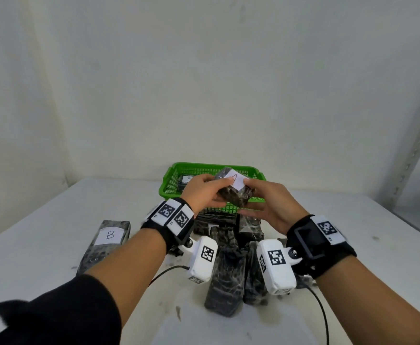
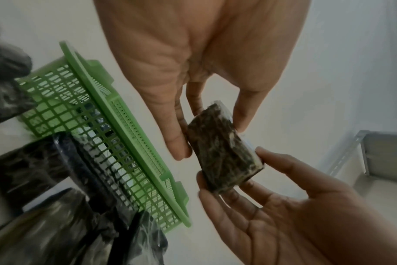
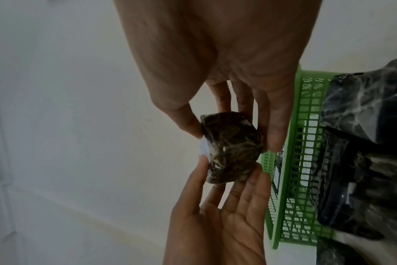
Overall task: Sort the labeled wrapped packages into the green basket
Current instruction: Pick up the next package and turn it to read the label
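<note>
On the white table, against a pale wall, the green basket sits at the far middle with at least one wrapped package already lying in it, its white label showing what looks like a B. Just in front of the basket lies a heap of dark wrapped packages, several deep, most with labels hidden from the head view, and off to the left, apart from the heap, a long package labelled B rests flat on the table. Above the near rim of the basket both hands hold a small dark wrapped package in the air, its white label turned up and marked with what reads as an A. The left hand pinches one end between thumb and fingers; the right hand pinches the other end with thumb and fingertips, its remaining fingers spread loosely below. Both wrist views show the package clear of the basket, touched only by fingertips. By my reckoning the sorting is at an early stage: one package visibly binned, one in hand being read or turned, and the heap plus the lone B package left to handle.
</note>
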The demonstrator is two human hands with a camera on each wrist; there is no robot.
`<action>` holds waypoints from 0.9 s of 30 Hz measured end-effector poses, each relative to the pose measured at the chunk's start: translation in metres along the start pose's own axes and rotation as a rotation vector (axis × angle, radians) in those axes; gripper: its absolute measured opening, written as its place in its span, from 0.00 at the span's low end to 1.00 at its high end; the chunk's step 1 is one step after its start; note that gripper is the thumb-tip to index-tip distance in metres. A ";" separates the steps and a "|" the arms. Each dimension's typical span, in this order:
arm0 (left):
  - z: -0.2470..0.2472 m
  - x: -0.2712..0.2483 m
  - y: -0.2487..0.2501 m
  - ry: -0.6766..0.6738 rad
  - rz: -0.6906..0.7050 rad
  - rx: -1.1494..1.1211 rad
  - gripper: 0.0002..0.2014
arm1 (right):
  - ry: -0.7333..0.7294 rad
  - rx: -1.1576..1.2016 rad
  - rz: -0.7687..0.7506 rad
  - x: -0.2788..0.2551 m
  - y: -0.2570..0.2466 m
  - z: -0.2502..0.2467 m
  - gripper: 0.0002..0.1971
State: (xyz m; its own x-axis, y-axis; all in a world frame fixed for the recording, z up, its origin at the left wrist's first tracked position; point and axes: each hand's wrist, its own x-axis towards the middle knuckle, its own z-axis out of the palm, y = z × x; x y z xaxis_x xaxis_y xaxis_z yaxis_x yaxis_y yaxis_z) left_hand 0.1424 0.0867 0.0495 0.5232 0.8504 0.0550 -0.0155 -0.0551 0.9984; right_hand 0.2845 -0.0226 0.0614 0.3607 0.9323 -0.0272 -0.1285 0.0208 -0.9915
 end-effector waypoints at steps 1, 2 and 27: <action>-0.001 0.005 0.003 0.005 0.007 0.074 0.24 | 0.017 0.004 0.003 0.006 -0.002 -0.001 0.10; -0.003 0.011 0.005 0.016 0.012 0.157 0.23 | 0.032 0.000 0.010 0.013 -0.005 -0.002 0.10; -0.119 0.164 -0.032 0.252 -0.337 0.754 0.29 | -0.025 -0.510 0.365 0.207 0.018 0.046 0.10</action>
State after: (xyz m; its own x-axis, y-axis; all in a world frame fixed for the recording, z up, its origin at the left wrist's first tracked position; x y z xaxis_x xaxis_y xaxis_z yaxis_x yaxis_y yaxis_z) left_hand 0.1272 0.2898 0.0282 0.1925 0.9696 -0.1511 0.7226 -0.0359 0.6903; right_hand 0.3148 0.1877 0.0433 0.3545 0.8551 -0.3784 0.2196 -0.4695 -0.8552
